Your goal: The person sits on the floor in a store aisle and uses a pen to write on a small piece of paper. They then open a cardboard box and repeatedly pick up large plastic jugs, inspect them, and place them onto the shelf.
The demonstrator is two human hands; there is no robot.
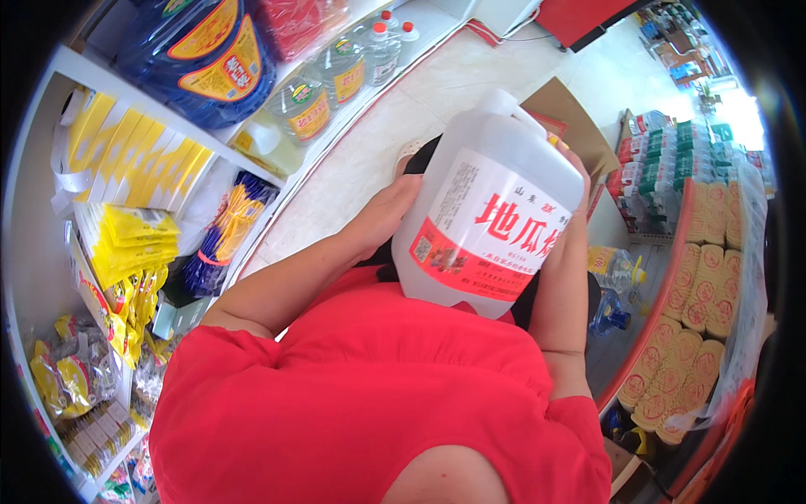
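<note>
A large translucent plastic jug (428,170) with a red and white label that bears writing is held up against my body, tilted. My left hand (398,200) grips it by the side, with the fingers partly hidden behind it. My right hand (574,162) holds the opposite side near the top. Yellow, perhaps a cap, shows beside its fingers. Behind the jug stands an open cardboard box (567,116), whose inside is mostly hidden.
At left, a white shelf (145,97) carries yellow boxes (129,148), yellow packets (135,242) and large blue bottles (195,57). Clear jugs (305,110) stand on the lower ledge. To the right are wrapped bottle packs (661,154), stacked paper-like rolls (683,340) and lying bottles (614,268).
</note>
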